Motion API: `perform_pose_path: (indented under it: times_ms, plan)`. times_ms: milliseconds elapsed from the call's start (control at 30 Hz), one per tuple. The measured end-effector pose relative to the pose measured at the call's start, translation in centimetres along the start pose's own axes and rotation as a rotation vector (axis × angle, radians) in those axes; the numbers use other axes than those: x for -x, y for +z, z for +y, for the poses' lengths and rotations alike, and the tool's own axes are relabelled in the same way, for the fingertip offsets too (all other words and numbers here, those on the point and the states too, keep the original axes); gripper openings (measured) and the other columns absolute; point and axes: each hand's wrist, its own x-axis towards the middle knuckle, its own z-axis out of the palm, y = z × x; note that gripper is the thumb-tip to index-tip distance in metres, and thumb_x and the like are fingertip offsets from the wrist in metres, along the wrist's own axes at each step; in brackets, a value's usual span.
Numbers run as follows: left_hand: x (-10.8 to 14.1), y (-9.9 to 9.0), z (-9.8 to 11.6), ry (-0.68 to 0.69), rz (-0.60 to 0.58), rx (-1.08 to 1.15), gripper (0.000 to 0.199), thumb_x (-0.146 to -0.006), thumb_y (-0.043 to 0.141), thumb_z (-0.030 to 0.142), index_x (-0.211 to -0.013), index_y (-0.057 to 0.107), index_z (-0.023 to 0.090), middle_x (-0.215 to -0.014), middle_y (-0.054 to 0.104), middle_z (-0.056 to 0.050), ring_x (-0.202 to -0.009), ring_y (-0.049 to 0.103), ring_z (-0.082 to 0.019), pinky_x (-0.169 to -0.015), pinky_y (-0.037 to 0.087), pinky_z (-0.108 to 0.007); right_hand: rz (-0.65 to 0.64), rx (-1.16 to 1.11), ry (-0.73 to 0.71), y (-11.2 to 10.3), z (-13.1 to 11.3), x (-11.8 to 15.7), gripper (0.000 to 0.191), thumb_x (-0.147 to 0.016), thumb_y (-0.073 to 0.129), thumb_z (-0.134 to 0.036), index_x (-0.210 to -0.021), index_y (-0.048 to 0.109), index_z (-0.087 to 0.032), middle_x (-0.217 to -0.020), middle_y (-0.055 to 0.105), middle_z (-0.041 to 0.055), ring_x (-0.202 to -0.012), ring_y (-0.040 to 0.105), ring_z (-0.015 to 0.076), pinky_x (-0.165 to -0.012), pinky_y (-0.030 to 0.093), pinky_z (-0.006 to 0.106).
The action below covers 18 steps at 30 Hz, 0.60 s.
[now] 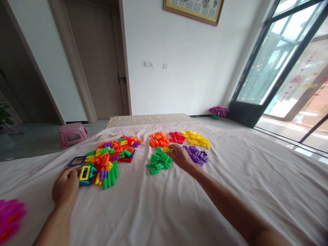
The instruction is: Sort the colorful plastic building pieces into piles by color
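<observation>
At the left, my left hand (66, 186) has its fingers curled at the near edge of several frame-shaped plastic tiles (90, 179) in teal and yellow, gripping their edge; the fingertips are partly hidden. Those tiles lie against a mixed pile of coloured plastic building pieces (104, 159). My right hand (180, 155) pinches a yellow building piece (167, 149) just above the far side of the green pieces (160, 161). To the right of that hand lie purple pieces (196, 155). Beyond it are heaps of orange pieces (159, 139), red pieces (176, 137) and yellow pieces (196, 139).
A pale, wrinkled cloth (143, 205) covers the surface. A bright pink object (11, 217) sits at the lower left edge. Past the cloth stand a pink stool (73, 133) and a pot of magenta flowers (218, 112) by the glass door.
</observation>
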Motion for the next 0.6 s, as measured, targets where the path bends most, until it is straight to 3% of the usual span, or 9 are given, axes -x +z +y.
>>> perform_pose_path:
  times_ms: [100,200,267,333,400,467,600]
  plan:
    - [0.0,0.1,0.0,-0.007,-0.011,-0.008,0.057,-0.092,0.035,0.048,-0.124,0.073,0.02,-0.111,0.074,-0.017,-0.096,0.068,-0.037,-0.078,0.052,-0.046,0.113,0.168,0.189,-3.7,5.6,-1.3,0.02,-0.089,0.062,-0.028,-0.099,0.075,-0.017,-0.087,0.074,0.0049,-0.074,0.064,0.0175,-0.067,0.042,0.026]
    - [0.1,0.2,0.0,-0.029,-0.015,0.002,0.053,-0.092,0.036,0.046,-0.123,0.072,0.023,-0.113,0.075,-0.012,-0.096,0.067,-0.033,-0.08,0.051,-0.043,0.216,0.274,0.422,-7.0,10.6,-2.5,0.028,-0.088,0.061,-0.029,-0.109,0.075,-0.015,-0.1,0.076,0.0104,-0.087,0.069,0.0236,-0.074,0.047,0.03]
    - [0.2,0.3,0.1,-0.025,-0.011,0.006,0.052,-0.092,0.036,0.047,-0.121,0.072,0.025,-0.114,0.075,-0.01,-0.094,0.067,-0.03,-0.079,0.051,-0.04,0.282,0.299,0.518,-8.4,12.7,-3.0,0.039,-0.087,0.06,-0.026,-0.123,0.07,-0.014,-0.114,0.074,0.0143,-0.099,0.069,0.0269,-0.083,0.05,0.033]
    - [0.2,0.3,0.2,-0.013,-0.013,0.0,0.053,-0.092,0.035,0.05,-0.121,0.072,0.025,-0.114,0.075,-0.009,-0.092,0.067,-0.029,-0.076,0.051,-0.038,0.343,0.276,0.534,-8.4,13.5,-3.2,0.044,-0.087,0.058,-0.024,-0.129,0.067,-0.014,-0.124,0.071,0.015,-0.105,0.069,0.0269,-0.09,0.05,0.035]
    - [0.3,0.2,0.4,0.0,-0.021,-0.017,0.057,-0.092,0.034,0.056,-0.12,0.072,0.024,-0.11,0.076,-0.01,-0.09,0.068,-0.03,-0.074,0.05,-0.038,0.359,0.189,0.463,-7.0,12.7,-3.1,0.042,-0.086,0.056,-0.02,-0.126,0.068,-0.016,-0.125,0.071,0.0127,-0.103,0.07,0.0242,-0.091,0.052,0.035]
    - [0.6,0.2,0.7,0.03,-0.027,-0.042,0.061,-0.092,0.033,0.061,-0.119,0.072,0.023,-0.108,0.076,-0.012,-0.091,0.068,-0.031,-0.074,0.049,-0.039,0.322,0.053,0.34,-4.5,10.3,-2.6,0.038,-0.085,0.054,-0.018,-0.119,0.071,-0.018,-0.119,0.074,0.01,-0.095,0.071,0.0209,-0.087,0.054,0.033]
    - [1.2,0.3,1.1,0.216,-0.027,-0.099,0.058,-0.092,0.037,0.06,-0.119,0.071,0.022,-0.117,0.074,-0.012,-0.106,0.066,-0.031,-0.085,0.047,-0.038,0.162,-0.179,0.054,0.8,2.8,-0.9,0.034,-0.083,0.055,-0.014,-0.112,0.073,-0.02,-0.102,0.076,0.0057,-0.081,0.07,0.0175,-0.079,0.055,0.03]
